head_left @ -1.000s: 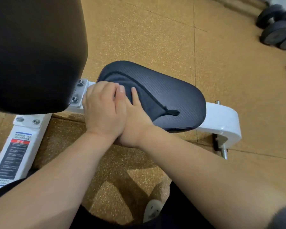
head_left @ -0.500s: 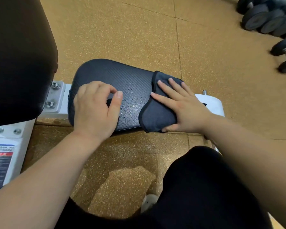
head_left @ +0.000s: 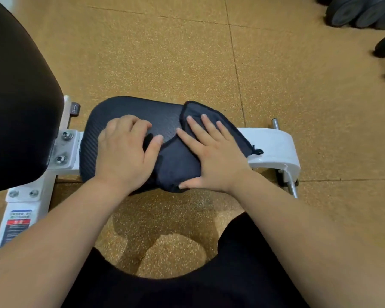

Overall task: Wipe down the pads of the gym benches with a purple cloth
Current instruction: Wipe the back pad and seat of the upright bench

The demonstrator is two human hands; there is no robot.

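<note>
The right hand (head_left: 211,156) lay flat, fingers spread, pressing the cloth (head_left: 182,165) on the seat pad's (head_left: 129,107) right end. The unwiped length ran leftward, where the left hand (head_left: 125,152), loosely curled and holding nothing, braced the pad.

Dark textured seat pad (head_left: 129,107), rounded, flat on white frame, just right of a larger black back pad (head_left: 16,103) tilted upward. Dark cloth (head_left: 178,165), looking navy rather than purple, spread over seat pad's right end, stitched hem showing, near edge draped over the pad's front side.
</note>
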